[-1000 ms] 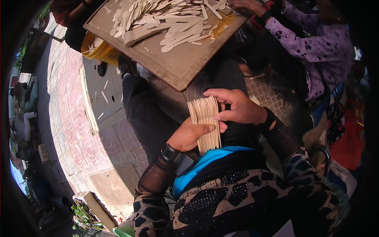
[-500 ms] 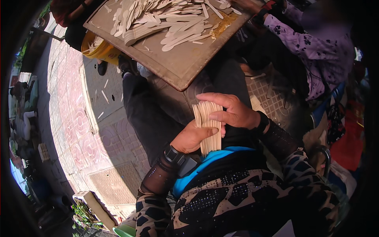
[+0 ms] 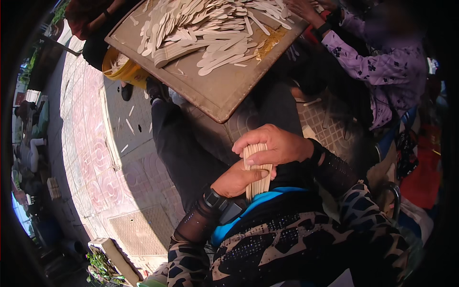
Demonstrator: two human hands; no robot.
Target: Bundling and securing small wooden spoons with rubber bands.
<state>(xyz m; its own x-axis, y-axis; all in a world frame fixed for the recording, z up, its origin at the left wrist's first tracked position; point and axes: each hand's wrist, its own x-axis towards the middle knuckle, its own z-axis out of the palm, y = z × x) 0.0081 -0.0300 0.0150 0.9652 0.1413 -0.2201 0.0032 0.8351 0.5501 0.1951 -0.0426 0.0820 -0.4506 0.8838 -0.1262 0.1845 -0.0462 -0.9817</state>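
Over my lap I hold an upright stack of flat wooden spoons (image 3: 256, 188), pale and packed edge to edge. My left hand (image 3: 235, 179) is wrapped round the lower part, its thumb lying across the front. My right hand (image 3: 279, 147) clasps the upper part from above, fingers over the top end and thumb on the front face. The hands meet at the stack, and their palms hide part of it. Beyond my knees, a loose heap of flat wooden spoons (image 3: 191, 26) lies on the brown table (image 3: 215, 98).
At the table's left stands a yellow bucket (image 3: 129, 71) with wooden pieces in it. A person in a purple patterned sleeve (image 3: 354, 60) sits at the right; another person's arm (image 3: 98, 21) shows at the far left. Stray sticks (image 3: 129, 126) lie on the paving.
My right hand has closed further over the top of the stack, covering ends that showed before. Both hands and the stack sit slightly lower in the picture.
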